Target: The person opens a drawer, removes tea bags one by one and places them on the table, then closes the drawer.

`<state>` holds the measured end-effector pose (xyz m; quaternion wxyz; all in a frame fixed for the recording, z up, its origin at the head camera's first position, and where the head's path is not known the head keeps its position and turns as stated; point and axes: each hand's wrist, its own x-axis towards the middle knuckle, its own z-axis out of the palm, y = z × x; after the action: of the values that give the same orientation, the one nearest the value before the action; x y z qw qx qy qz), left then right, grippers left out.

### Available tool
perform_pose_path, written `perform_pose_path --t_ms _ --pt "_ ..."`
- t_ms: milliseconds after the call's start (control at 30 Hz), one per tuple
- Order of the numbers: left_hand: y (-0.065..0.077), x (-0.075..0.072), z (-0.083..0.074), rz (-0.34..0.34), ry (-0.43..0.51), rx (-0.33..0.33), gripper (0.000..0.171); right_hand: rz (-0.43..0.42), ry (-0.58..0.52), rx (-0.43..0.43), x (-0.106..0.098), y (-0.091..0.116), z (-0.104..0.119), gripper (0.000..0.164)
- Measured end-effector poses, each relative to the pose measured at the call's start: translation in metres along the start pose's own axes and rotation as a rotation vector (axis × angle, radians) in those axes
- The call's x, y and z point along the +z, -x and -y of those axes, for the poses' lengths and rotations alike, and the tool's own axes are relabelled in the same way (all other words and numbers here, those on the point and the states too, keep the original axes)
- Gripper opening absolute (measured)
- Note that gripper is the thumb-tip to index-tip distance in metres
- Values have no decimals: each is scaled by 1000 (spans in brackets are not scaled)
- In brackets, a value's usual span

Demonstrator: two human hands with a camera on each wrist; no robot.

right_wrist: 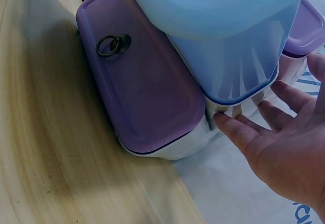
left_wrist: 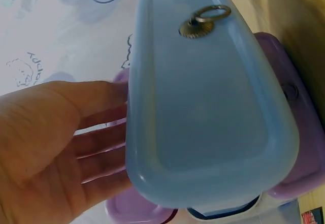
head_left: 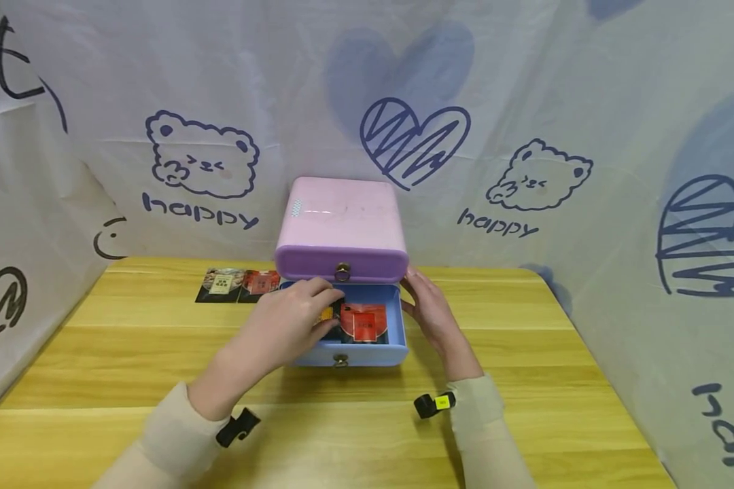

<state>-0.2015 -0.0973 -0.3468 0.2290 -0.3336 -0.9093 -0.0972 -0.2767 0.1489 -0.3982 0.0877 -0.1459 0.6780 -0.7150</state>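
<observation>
left hand [head_left: 287,322] observed over the open blue drawer [head_left: 367,356], thumb and fingers at a dark packet [head_left: 326,314]; whether they grip it, cannot tell. red packet [head_left: 364,324] lies beside it in the drawer. right hand [head_left: 430,305], fingers spread, touches the cabinet [head_left: 345,214]'s right side. two further packets [head_left: 221,285] lie on the bench [head_left: 342,441].

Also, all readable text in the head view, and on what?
"happy": printed backdrop, below left bear and right bear.
"hap", cut off: same backdrop, right edge.
Red packet in blue drawer: too small to read.
Two packets on table: same.
Dark packet at left hand: mostly covered.
Yellow wrist tag: too small.
</observation>
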Motion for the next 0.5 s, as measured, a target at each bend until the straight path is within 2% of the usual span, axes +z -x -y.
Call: perform_pose_path --t_ms 233,500 --pt "-2 5 11 274 -13 -28 43 3 17 9 3 2 4 44" --pt "-11 13 20 435 43 -74 52 -2 5 10 2 1 3 45"
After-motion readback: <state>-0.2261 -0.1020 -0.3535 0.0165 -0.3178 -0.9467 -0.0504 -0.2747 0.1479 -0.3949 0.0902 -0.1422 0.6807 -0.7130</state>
